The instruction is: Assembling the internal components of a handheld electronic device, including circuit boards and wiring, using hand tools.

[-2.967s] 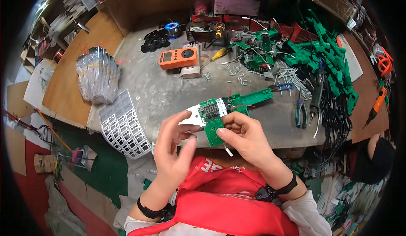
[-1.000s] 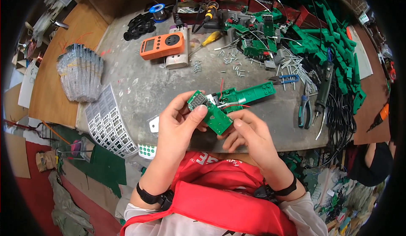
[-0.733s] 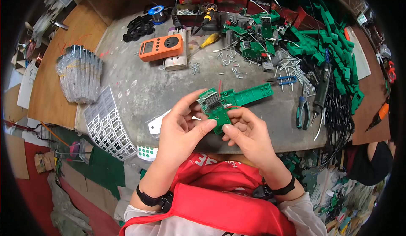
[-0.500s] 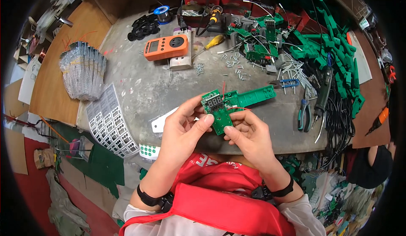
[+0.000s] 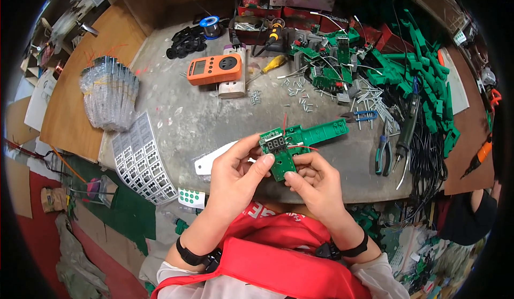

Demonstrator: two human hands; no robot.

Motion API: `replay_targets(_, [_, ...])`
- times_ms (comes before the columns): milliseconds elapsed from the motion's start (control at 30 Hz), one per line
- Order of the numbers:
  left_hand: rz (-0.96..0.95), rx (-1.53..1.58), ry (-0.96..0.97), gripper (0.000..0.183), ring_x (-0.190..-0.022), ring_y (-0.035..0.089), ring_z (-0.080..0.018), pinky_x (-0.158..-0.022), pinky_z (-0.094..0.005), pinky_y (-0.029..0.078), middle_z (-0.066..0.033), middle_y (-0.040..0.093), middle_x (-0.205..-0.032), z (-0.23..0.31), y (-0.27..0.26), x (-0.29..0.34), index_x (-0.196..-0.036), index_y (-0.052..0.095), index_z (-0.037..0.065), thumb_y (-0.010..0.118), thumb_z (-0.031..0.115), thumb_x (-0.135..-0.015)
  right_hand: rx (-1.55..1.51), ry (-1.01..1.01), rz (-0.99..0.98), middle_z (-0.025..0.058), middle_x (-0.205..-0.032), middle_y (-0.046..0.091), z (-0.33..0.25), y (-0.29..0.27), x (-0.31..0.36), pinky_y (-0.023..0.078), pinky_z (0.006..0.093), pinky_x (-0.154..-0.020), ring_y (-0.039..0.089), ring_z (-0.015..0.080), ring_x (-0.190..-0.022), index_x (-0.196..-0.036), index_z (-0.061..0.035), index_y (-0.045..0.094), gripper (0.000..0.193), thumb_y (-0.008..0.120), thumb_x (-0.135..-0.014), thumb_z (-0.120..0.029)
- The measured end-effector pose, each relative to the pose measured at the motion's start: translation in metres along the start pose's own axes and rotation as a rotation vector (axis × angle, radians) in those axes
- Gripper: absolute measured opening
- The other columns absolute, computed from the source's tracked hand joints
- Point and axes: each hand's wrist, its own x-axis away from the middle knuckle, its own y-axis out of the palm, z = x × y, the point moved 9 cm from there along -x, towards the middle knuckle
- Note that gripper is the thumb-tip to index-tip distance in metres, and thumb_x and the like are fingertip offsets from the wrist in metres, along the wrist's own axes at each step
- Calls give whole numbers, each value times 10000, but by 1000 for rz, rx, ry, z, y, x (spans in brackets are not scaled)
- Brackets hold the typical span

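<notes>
Both hands, left hand (image 5: pixel 235 173) and right hand (image 5: pixel 316 184), grip a green circuit board (image 5: pixel 278 152) above the workbench (image 5: pixel 182 122).

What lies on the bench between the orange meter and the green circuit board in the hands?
In the head view, mostly bare grey bench separates the orange meter from the green circuit board; a white block sits against the meter, with small screws beside it.

Left hand (image 5: pixel 235 173) and right hand (image 5: pixel 316 184): both bare, without gloves or rings on the fingers (image 5: pixel 257 165). Below the fingers, each wrist carries a black band: one on the left wrist (image 5: pixel 188 254), one on the right wrist (image 5: pixel 353 244). Further back from the fingers, white sleeves (image 5: pixel 375 277) are pushed up the forearms. A red garment (image 5: pixel 278 256) with white lettering covers the chest between the arms.
</notes>
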Motion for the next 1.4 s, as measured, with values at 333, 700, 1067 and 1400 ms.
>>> replay_targets(333, [-3,-109,42,477,-942,584,-111,-752,-245,530,-84,607,-1080,4,5,1,-1293,537,-58,701,34,-855,-32,-29,-7,93,-994,656,-2,-2,1,528,239,-726,638,102,-877,-1120,60,569,249,665,-905,-23])
replay_targets(700, [-2,-265,178,389,-893,619,-138,-718,-262,526,-71,631,-1043,28,11,9,-1224,610,3,689,34,-844,-81,-50,-29,94,-1050,641,1,2,3,526,238,-737,630,108,-908,-1160,56,556,272,651,-913,-8])
replay_targets(1067, [6,-498,294,409,-824,635,-133,-662,-247,520,-71,644,-978,44,21,14,-1189,646,17,703,3,-785,-163,-38,-123,97,-1081,625,12,6,-3,551,285,-715,638,153,-941,-1217,41,512,307,622,-949,-59])
replay_targets(1400, [37,-580,492,416,-661,586,-226,-558,-315,483,-111,610,-849,55,27,21,-1167,641,35,735,51,-762,-125,-104,-79,85,-1052,627,7,6,-4,548,276,-722,619,131,-909,-1183,28,513,278,630,-945,-54])
